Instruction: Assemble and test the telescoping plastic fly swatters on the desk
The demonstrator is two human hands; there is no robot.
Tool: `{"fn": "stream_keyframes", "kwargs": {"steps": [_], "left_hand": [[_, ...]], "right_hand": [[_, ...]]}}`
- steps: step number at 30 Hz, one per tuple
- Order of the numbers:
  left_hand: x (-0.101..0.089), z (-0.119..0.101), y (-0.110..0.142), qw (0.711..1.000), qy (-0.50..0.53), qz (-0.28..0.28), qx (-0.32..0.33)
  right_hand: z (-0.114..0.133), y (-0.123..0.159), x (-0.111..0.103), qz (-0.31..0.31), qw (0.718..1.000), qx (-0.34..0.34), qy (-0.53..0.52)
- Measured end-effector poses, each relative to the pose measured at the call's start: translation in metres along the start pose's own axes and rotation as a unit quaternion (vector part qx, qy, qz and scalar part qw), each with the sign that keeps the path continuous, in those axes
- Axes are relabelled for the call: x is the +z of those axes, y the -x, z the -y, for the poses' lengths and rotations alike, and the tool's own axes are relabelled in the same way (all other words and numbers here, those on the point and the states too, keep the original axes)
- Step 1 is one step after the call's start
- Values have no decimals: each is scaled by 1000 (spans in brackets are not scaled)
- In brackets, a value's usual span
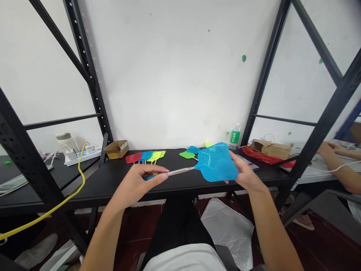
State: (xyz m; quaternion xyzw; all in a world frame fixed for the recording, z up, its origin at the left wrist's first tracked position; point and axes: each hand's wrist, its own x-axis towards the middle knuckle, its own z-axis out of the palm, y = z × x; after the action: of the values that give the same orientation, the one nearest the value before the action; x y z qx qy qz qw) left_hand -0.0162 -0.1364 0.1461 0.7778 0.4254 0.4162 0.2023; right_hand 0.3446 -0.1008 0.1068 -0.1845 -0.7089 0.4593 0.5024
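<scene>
Pointing right, blue fly swatter (216,162) level, handle (180,172) in left hand (138,184)

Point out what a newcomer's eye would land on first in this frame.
The blue plastic fly swatter dominates the centre, its thin handle held in the left hand and its mesh head at the edge by the right hand. Beyond it, more swatters in red, blue and lime lie on the black table. At left, a bright yellow cable runs down past the table's edge.
</scene>
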Motion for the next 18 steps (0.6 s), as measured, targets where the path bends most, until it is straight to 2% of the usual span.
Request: {"fn": "stream_keyframes", "kwargs": {"steps": [3,6,8,12,15,18], "left_hand": [[-9,0,4,998,-31,53,-8],[-9,-2,7,995,-34,97,-7],[-9,-3,9,995,-32,98,2],[-13,-2,11,998,-48,52,1],[-15,-1,12,997,-51,58,-5],[-13,-3,11,996,-43,79,0]], "right_hand": [[16,11,-17,-19,999,30,13],[22,18,-14,38,993,95,64],[20,20,-7,95,987,118,50],[13,16,7,174,975,139,-19],[9,13,17,182,968,170,-37],[5,14,26,146,965,201,-90]]}}
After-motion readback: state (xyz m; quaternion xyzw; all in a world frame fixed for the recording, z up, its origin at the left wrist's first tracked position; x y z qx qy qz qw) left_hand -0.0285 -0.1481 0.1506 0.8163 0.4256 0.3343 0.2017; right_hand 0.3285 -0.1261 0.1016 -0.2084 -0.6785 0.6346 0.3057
